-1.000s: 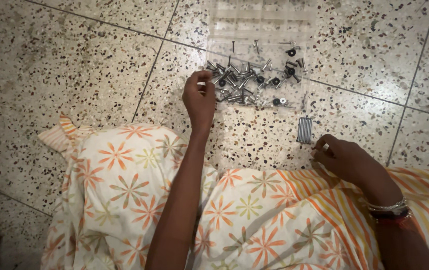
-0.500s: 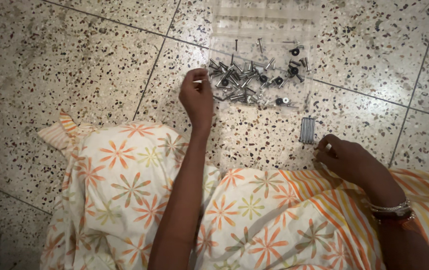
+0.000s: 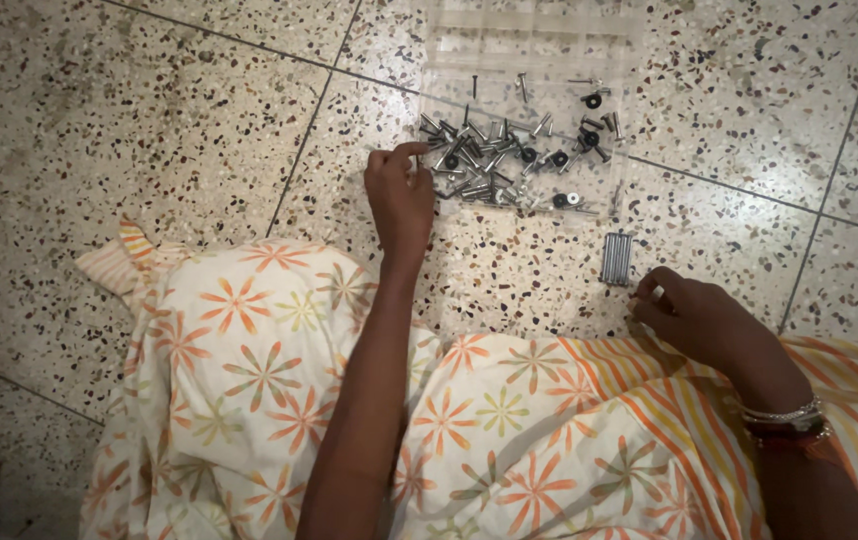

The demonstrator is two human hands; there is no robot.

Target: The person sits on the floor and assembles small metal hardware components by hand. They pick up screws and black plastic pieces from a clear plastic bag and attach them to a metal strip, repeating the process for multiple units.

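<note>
Screws (image 3: 509, 160) heaped beside left hand (image 3: 401, 195); aligned row (image 3: 616, 258) near right hand (image 3: 694, 315).

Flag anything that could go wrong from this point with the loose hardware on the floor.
The screw pile lies loose on a clear plastic sheet; the left hand picking at its edge could scatter pieces onto the speckled floor, where they would likely be hard to spot. The right hand rests close to the lined-up row of screws and might knock it apart.
</note>
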